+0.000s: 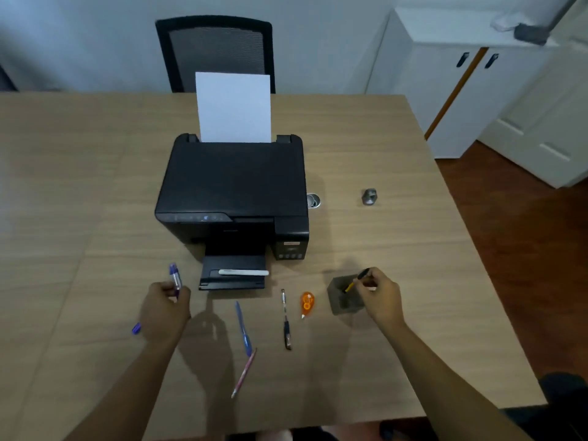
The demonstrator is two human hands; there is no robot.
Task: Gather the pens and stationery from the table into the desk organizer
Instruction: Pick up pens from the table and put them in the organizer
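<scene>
A small grey desk organizer (342, 305) stands on the table right of centre. My right hand (380, 297) holds a yellow and black pen (356, 281) with its tip down inside the organizer. My left hand (165, 308) grips a purple marker (174, 276) upright, left of the printer tray. Another purple marker (136, 328) pokes out from behind that hand. On the table between the hands lie a blue pen (243, 327), a pink pencil (244, 372), a black pen (286, 319) and an orange correction tape (307, 303).
A black printer (234, 192) with white paper (234, 106) fills the table's middle, a white stick (243, 272) on its output tray. A metal piece (369, 196) and a round cable hole (313, 200) sit to its right. A black chair (216, 52) stands beyond the wooden table (79, 202).
</scene>
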